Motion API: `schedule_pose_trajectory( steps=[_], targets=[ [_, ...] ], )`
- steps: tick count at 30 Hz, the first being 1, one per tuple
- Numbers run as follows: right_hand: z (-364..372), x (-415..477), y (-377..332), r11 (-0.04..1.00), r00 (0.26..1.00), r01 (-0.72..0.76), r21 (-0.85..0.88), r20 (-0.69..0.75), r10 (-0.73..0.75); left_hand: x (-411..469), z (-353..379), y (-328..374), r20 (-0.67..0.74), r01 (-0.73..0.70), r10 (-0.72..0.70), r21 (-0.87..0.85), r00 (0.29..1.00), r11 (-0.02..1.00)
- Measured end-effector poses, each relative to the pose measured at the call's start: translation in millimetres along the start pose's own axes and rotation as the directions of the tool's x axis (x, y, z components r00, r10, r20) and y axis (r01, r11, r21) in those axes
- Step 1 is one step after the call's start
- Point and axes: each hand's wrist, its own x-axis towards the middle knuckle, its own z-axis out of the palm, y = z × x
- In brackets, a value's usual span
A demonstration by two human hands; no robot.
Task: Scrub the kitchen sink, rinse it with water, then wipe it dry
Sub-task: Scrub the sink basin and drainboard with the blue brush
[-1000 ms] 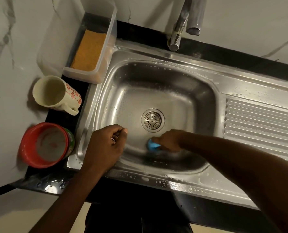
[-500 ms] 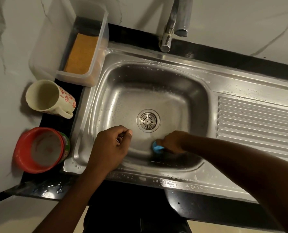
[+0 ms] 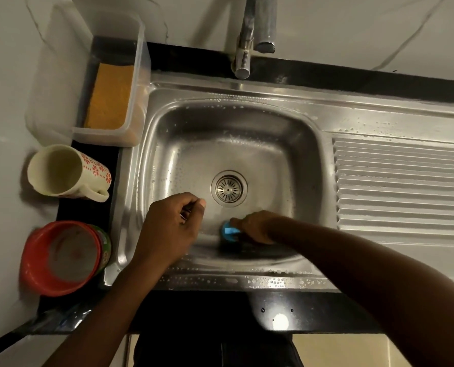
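The steel sink point(image 3: 247, 123) is wet, with soap bubbles along its rim and a round drain strainer point(image 3: 229, 188) in the middle of the basin. My right hand point(image 3: 255, 227) grips a blue scrubber point(image 3: 230, 231) and presses it on the basin floor, in front of and a little right of the drain. My left hand point(image 3: 171, 229) hovers over the basin's front left with its fingers curled. A small shiny metal thing point(image 3: 186, 211) shows between thumb and fingers; what it is I cannot tell. The tap point(image 3: 244, 49) stands behind the basin with no water running.
Left of the sink stand a clear box point(image 3: 138, 75) holding an orange sponge point(image 3: 109, 96), a cream floral mug point(image 3: 61, 172) and a red tub point(image 3: 59, 256). A ribbed drainboard point(image 3: 403, 186) lies to the right. Droplets sit on the black counter edge point(image 3: 273, 313).
My right hand slid the blue scrubber slightly right along the basin's front. The left hand stayed curled over the front left. The view shifted a little.
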Motion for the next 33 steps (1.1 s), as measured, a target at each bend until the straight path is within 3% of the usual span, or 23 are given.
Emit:
schedule_pose_trajectory(
  steps=[5, 7, 11, 14, 17, 20, 24, 27, 29, 31, 33],
  targets=[
    [-21.1, -3.1, 29.9, 0.988, 0.971, -0.154, 0.007, -0.183, 0.152, 4.9, -7.8, -8.4, 0.006, -0.022, 0.022, 0.005, 1.0, 1.0],
    [-21.6, 7.4, 12.6, 0.991, 0.975, -0.118, 0.066, -0.18, 0.128, 6.2, -11.2, -11.9, 0.007, -0.024, 0.024, 0.011, 1.0, 1.0],
    [-11.4, 40.1, -63.6, 0.991, 0.986, 0.083, 0.104, -0.154, -0.067, 5.3, -15.8, -16.4, 0.012, -0.017, 0.017, 0.037, 1.0, 0.999],
    [-20.7, 60.9, -106.1, 0.99, 0.968, 0.127, 0.068, -0.228, -0.109, 2.3, -18.7, -18.9, 0.008, -0.02, 0.019, 0.031, 1.0, 0.999],
    [-50.2, 81.1, -106.7, 0.988, 0.907, 0.085, 0.129, -0.421, -0.023, -1.3, -24.2, -23.3, -0.01, -0.007, 0.008, 0.021, 1.0, 1.0],
    [-83.4, 95.2, -85.4, 0.923, 0.819, 0.024, 0.385, -0.537, 0.202, -6.8, -28.1, -28.7, -0.004, 0.026, -0.026, 0.017, 1.0, 1.0],
    [-97.3, 94.4, -73.1, 0.833, 0.81, -0.002, 0.553, -0.487, 0.326, -10.7, -30.0, -32.5, -0.001, 0.037, -0.037, 0.015, 0.999, 0.999],
    [-56.3, 80.0, -88.1, 0.915, 0.87, 0.023, 0.402, -0.46, 0.18, -11.3, -28.2, -29.9, 0.003, 0.014, -0.014, 0.022, 1.0, 1.0],
    [-25.4, 59.7, -88.2, 0.962, 0.927, 0.021, 0.273, -0.366, 0.084, -10.0, -27.0, -26.5, 0.019, -0.011, 0.011, 0.03, 1.0, 0.999],
    [-10.8, 38.8, -71.6, 0.979, 0.953, -0.011, 0.205, -0.294, 0.072, -8.3, -25.8, -23.8, 0.039, -0.03, 0.029, 0.032, 0.999, 0.999],
    [-8.2, 22.3, -45.2, 0.978, 0.943, -0.106, 0.179, -0.295, 0.156, -6.1, -24.8, -20.8, 0.049, -0.041, 0.039, 0.034, 0.998, 0.999]
  ],
)
